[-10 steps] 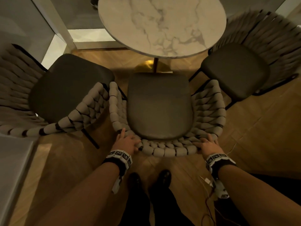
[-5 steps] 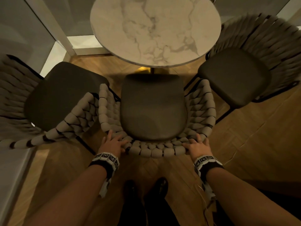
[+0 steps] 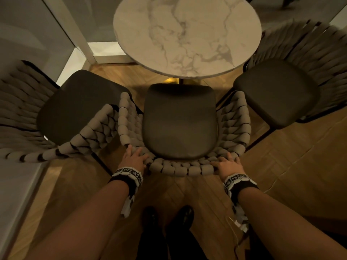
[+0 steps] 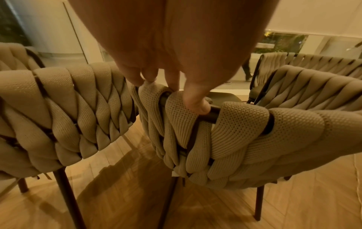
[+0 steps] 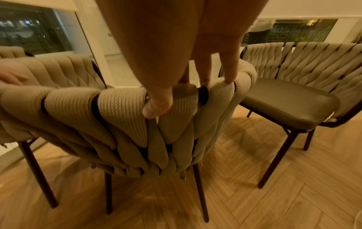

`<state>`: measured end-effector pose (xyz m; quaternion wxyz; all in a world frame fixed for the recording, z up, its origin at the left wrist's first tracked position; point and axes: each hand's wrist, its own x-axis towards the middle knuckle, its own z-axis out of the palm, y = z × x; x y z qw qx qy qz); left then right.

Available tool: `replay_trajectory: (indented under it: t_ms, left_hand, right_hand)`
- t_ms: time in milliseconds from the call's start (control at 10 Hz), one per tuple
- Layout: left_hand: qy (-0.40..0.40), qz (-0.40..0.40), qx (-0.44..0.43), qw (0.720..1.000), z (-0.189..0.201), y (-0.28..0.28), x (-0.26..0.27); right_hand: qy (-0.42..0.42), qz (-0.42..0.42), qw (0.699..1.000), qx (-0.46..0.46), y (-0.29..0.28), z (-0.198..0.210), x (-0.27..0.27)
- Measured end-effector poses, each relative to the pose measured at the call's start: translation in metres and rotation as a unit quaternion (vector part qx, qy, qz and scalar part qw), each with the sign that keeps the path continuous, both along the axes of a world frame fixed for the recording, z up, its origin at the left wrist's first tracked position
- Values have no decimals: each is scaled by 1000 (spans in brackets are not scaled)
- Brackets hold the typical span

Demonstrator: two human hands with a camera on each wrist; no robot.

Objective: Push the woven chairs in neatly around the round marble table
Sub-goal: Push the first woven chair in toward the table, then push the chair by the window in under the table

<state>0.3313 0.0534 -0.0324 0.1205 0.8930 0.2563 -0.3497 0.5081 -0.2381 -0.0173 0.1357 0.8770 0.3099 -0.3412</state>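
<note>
The round marble table (image 3: 187, 34) stands at the top of the head view. The middle woven chair (image 3: 180, 124) faces it, its dark seat's front edge just at the table's rim. My left hand (image 3: 134, 159) grips the left of its woven back rim (image 4: 245, 131), fingers over the top, thumb (image 4: 195, 105) on the frame. My right hand (image 3: 226, 166) grips the right of the rim (image 5: 121, 108) the same way. A second woven chair (image 3: 75, 109) stands angled at the left, touching the middle one's arm. A third (image 3: 277, 94) stands at the right, apart.
A gold table base (image 3: 170, 80) shows under the top. A white pillar and glass wall (image 3: 62, 34) close the left side. My shoes (image 3: 169, 216) stand on the herringbone wood floor behind the chair. A thin white cable (image 3: 272, 184) lies on the floor at the right.
The middle chair has slid forward toward the table, with both hands staying on its back rim. The gap between the seat's front and the table's rim has shrunk.
</note>
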Motion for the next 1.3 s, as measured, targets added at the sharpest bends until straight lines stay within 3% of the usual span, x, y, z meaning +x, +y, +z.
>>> replay_trajectory:
  t_ms: [200, 300, 500, 600, 700, 900, 1000, 1100, 1200, 1300]
  left_hand:
    - [-62, 59, -51, 995, 35, -9, -12]
    - [-85, 111, -92, 986, 55, -13, -35]
    - [-102, 218, -77, 968, 49, 15, -124]
    - [-134, 290, -62, 946, 43, 48, -162]
    - [-144, 303, -5, 942, 45, 91, -189]
    - [-161, 272, 89, 944, 51, 223, -228]
    - [-118, 252, 104, 955, 31, 294, -242]
    - [-107, 202, 61, 972, 22, 348, -257]
    - [-62, 134, 24, 989, 21, 386, -259]
    - [-28, 111, -17, 993, 26, 399, -254]
  right_hand:
    - [31, 2, 999, 10, 10, 14, 2]
    - [13, -1, 992, 126, 13, 22, -14]
    - [89, -1, 970, 225, 42, 28, -60]
    - [135, 16, 966, 222, 80, 36, -78]
    - [168, 34, 962, 211, 137, 43, -93]
    - [126, 84, 965, 215, 287, 46, -130]
    - [82, 170, 968, 163, 371, 42, -152]
    - [34, 232, 965, 116, 454, 36, -167]
    - [40, 248, 965, 71, 514, 15, -173]
    - [39, 272, 961, -26, 540, -6, -180]
